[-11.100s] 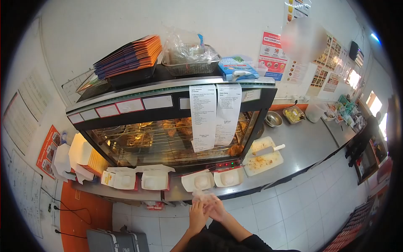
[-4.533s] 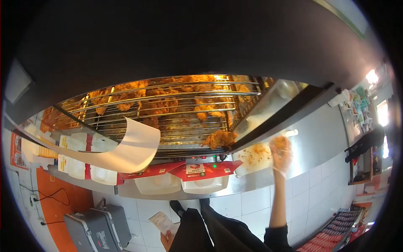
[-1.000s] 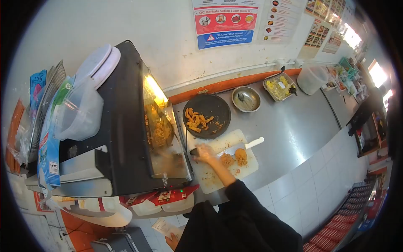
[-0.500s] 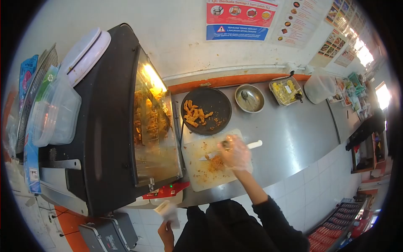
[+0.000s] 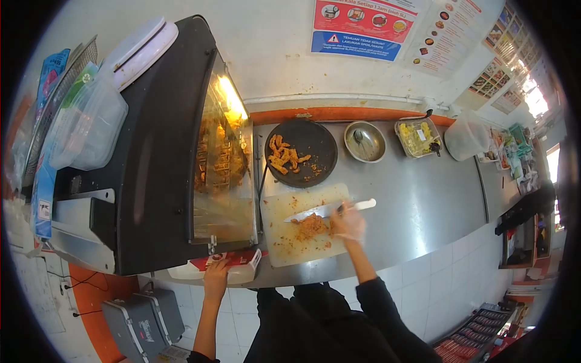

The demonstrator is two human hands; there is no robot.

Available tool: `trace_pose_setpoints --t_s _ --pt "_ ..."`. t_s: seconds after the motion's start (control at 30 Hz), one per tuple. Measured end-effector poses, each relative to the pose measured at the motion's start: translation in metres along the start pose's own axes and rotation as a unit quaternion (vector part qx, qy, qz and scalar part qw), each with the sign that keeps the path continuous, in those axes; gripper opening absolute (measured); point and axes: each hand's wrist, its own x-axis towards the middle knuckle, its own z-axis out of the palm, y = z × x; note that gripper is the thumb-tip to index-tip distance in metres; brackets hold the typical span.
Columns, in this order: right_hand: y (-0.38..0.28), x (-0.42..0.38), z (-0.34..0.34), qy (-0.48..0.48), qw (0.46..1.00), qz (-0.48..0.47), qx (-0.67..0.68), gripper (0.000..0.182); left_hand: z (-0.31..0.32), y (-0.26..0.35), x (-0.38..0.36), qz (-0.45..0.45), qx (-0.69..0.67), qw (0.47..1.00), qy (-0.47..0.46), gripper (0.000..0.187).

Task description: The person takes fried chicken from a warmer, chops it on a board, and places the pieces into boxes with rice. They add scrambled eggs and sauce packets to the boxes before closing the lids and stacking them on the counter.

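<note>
The cutting board is creamy white, speckled orange-brown. On it, the knife has a silver-grey blade and white handle, and the fried chicken is golden orange-brown. Beyond the board, the pan is black, its fried strips orange-brown. Left of the board, the display warmer is black, glowing yellow inside; the takeaway box is red and white.

The person wears plain black clothing, filling the view at six o'clock. The black right sleeve, toward five o'clock, stops at the forearm; the left sleeve's black edge shows toward seven. A clear, crinkled plastic glove covers the right hand.
</note>
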Motion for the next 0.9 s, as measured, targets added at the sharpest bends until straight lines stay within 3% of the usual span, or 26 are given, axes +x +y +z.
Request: trace_pose_setpoints --t_s 0.1,0.2,0.33,0.43,0.5,0.53,0.67,0.77,0.87,0.9 --pt "0.004 0.026 0.005 -0.308 0.949 0.055 0.034 0.042 -0.012 0.014 0.018 0.058 0.022 0.996 0.067 0.026" --pt "0.027 0.054 -0.007 -0.277 0.955 0.080 0.068 0.043 -0.016 0.022 0.018 -0.021 -0.024 0.999 0.038 0.027" --pt "0.002 0.020 0.006 -0.040 0.996 0.038 0.072 0.044 -0.008 0.024 0.010 -0.048 -0.064 0.996 0.033 0.024" --pt "-0.016 0.022 0.016 -0.247 0.967 0.026 0.050 0.046 -0.007 0.026 0.011 -0.053 -0.085 0.994 0.048 0.019" --pt "-0.011 0.048 0.009 -0.288 0.955 0.038 0.064 0.047 -0.012 0.030 0.008 -0.069 -0.128 0.987 0.075 0.015" --pt "-0.012 0.060 -0.003 -0.305 0.949 0.042 0.069 0.047 -0.015 0.030 0.007 -0.064 -0.137 0.985 0.078 0.013" --pt "-0.074 0.065 -0.064 -0.152 0.953 0.095 0.243 0.045 -0.027 0.034 -0.010 -0.068 -0.133 0.984 0.092 0.013" --pt "-0.103 0.007 -0.018 -0.202 0.974 0.014 0.103 0.045 -0.032 0.036 -0.018 -0.073 -0.095 0.984 0.132 0.014" --pt "-0.100 -0.023 0.069 -0.207 0.972 -0.007 0.106 0.043 -0.043 0.044 -0.035 -0.110 -0.128 0.973 0.156 0.016" --pt "-0.099 0.015 0.025 -0.360 0.921 0.014 0.146 0.042 -0.045 0.048 -0.046 -0.132 -0.152 0.967 0.159 0.017"
